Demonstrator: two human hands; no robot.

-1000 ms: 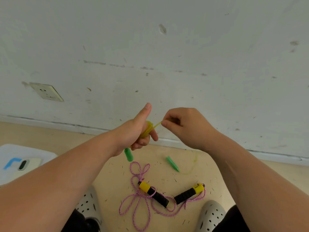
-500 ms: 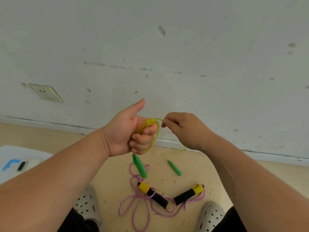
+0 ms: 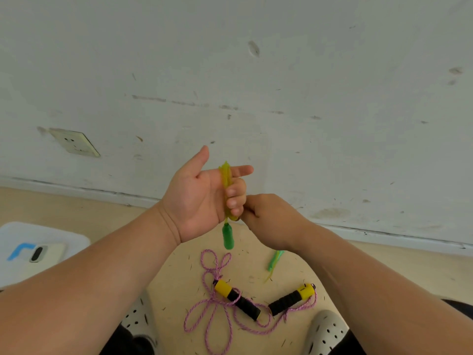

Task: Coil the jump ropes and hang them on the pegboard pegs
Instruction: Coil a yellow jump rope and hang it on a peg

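My left hand (image 3: 202,198) faces palm up with several turns of thin yellow rope (image 3: 226,187) wound round its fingers; three fingers curl over the coil while the index finger and thumb stick out. One green handle (image 3: 227,237) dangles below the palm. My right hand (image 3: 271,219) pinches the yellow rope just under the left fingers. The second green handle (image 3: 275,260) hangs blurred beneath my right wrist. A pink jump rope (image 3: 212,306) with yellow-and-black handles (image 3: 236,299) lies loosely tangled on the floor between my feet. No pegboard shows.
A white scuffed wall (image 3: 281,98) with a socket (image 3: 74,142) stands right ahead. A white mat (image 3: 15,237) holding a phone (image 3: 42,252) lies at the left. My two perforated clogs (image 3: 325,331) flank the pink rope on the beige floor.
My left hand turned palm up and spread its thumb and index finger. My right hand dropped from above the coil to below the left fingers, pulling the rope down. The loose green handle rose and swings.
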